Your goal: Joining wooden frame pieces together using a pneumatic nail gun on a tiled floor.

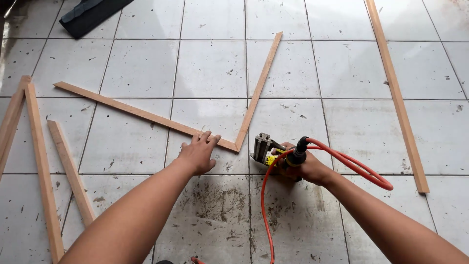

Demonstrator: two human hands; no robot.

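Two wooden strips meet in a V-shaped corner joint (238,145) on the tiled floor: a long strip (141,114) runs up to the left, a shorter strip (259,88) runs up to the right. My left hand (198,152) lies flat with fingers spread, pressing on the long strip just left of the joint. My right hand (305,168) grips a pneumatic nail gun (266,149), whose metal nose points at the joint from the right. An orange air hose (342,161) loops from the gun's rear and drops toward me.
Several loose wooden strips (44,171) lie at the left. A long strip (398,98) lies at the right. A dark object (90,14) sits at the top left. The white floor tiles (210,68) are stained and dirty.
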